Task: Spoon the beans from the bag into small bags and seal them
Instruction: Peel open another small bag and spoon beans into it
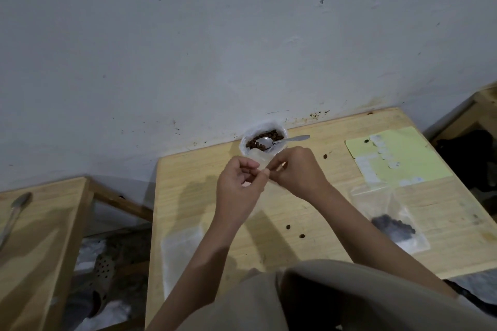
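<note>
Overhead, both hands meet above the tabletop (204, 169): the left hand (239, 183) and right hand (298, 172) pinch the top edge of a small clear bag (259, 162), fingers closed on it. Just behind, the bean bag (265, 138) holds a spoon (279, 140). A filled small bag (392, 226) lies right.

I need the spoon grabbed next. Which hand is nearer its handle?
Right. The right hand sits just below the spoon handle; the left hand is farther down and to the left. Both pinch a small bag.
</note>
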The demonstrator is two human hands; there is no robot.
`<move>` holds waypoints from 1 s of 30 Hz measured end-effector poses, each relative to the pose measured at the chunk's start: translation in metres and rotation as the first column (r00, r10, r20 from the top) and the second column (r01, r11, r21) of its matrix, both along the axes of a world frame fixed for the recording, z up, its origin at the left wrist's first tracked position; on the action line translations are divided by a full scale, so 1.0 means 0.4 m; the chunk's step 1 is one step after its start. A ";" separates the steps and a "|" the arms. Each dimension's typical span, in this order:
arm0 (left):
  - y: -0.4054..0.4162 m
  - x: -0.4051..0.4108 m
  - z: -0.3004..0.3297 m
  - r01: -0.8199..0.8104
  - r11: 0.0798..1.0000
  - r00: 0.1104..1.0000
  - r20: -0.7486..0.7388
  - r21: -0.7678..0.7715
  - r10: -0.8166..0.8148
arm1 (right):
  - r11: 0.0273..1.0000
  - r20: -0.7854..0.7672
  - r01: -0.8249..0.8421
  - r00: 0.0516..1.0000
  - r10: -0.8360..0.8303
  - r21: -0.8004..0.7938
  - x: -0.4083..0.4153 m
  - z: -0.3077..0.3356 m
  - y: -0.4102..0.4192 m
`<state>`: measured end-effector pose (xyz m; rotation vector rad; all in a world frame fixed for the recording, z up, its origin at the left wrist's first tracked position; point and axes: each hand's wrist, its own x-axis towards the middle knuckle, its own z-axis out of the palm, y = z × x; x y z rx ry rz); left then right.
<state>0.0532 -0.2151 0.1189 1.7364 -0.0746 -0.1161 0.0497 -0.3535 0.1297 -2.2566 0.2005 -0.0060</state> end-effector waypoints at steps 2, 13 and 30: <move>0.017 0.000 -0.017 0.001 0.990 0.988 0.155 0.141 -0.023 | 0.996 0.002 0.063 0.998 -0.063 0.064 0.006 0.007 -0.011; 0.070 0.046 -0.172 0.051 0.734 0.915 0.263 0.677 -0.306 | 0.988 -0.132 0.025 0.991 -0.004 0.156 0.043 0.039 -0.051; 0.107 0.083 -0.232 0.055 0.666 0.899 0.254 0.744 -0.358 | 0.990 -0.263 -0.103 0.957 0.124 0.092 0.090 0.019 -0.070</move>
